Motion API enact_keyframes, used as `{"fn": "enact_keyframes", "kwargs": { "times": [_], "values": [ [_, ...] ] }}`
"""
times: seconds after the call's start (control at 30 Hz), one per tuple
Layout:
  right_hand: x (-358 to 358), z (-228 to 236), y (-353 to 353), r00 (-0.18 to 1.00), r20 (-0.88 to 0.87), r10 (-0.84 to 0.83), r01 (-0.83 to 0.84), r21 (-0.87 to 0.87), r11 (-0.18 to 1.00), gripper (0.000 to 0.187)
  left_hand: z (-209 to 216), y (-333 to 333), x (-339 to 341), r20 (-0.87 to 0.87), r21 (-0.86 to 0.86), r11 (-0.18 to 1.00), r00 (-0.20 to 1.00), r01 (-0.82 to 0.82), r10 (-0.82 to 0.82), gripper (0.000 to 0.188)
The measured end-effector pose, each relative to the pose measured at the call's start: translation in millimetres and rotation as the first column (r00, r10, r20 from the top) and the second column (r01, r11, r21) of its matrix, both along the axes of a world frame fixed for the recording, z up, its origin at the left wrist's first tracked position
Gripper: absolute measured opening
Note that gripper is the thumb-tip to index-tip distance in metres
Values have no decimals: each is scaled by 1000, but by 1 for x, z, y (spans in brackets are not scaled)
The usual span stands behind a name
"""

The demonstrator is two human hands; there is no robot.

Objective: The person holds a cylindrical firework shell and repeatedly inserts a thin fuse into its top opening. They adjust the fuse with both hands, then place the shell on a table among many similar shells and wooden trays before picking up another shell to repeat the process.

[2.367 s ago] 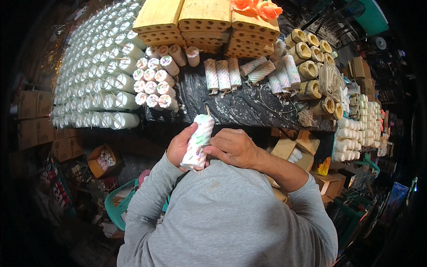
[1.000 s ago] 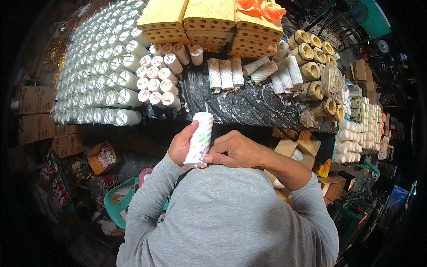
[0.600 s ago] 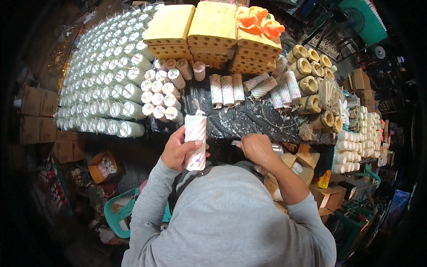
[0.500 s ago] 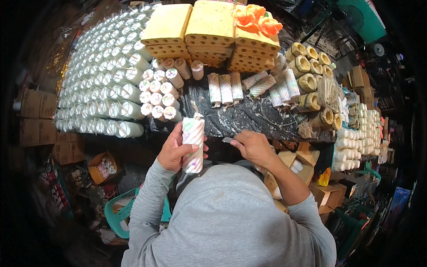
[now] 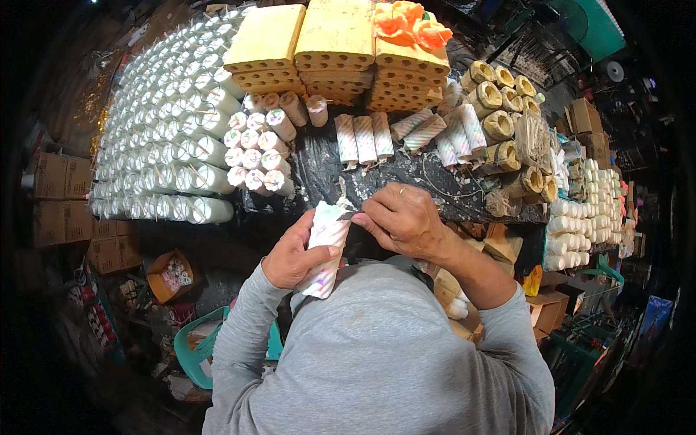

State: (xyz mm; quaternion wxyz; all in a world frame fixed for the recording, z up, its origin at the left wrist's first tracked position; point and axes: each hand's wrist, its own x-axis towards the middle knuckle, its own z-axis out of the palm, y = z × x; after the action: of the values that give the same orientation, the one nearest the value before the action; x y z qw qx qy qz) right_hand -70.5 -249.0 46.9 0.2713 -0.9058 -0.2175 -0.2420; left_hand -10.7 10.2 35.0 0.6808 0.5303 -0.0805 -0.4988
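The left hand (image 5: 293,255) curls around a spiral-striped pillar candle (image 5: 326,246) before the desk (image 5: 317,185); the right hand (image 5: 402,220) pinches a thin grey blade (image 5: 349,215) near its wick (image 5: 342,191). Striped candles (image 5: 364,139), yellow blocks (image 5: 335,36) and hollow tubes (image 5: 496,157) crowd behind.

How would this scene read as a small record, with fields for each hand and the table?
Left hand: grips a white spiral-ridged wax candle, wick end away from body
Right hand: holds a small flat grey tool at that wick end
Surface: black plastic-covered table
Left side: rows of white cylinders
Far side: yellow rectangular blocks with holes, orange flowers on the rightmost
Right side: hollow tan tubes
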Motion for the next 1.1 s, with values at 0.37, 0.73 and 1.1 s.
{"fn": "enact_keyframes", "kwargs": {
  "times": [0.37, 0.73, 1.1],
  "values": [
    [11, -7, -3, 991, -34, 133, -130, 92, 987, 22, 0, 1, -2, -67, -27, 1000, 998, 9, -11, 66],
    [5, 0, -10, 871, -404, 280, -199, 231, 952, 27, 2, 0, -4, -114, 5, 999, 993, 35, -34, 70],
    [-22, -11, 3, 904, -426, 26, 234, 547, 804, 22, -25, 4, -4, -347, -322, 924, 934, -206, 87, 72]
  ]
}}
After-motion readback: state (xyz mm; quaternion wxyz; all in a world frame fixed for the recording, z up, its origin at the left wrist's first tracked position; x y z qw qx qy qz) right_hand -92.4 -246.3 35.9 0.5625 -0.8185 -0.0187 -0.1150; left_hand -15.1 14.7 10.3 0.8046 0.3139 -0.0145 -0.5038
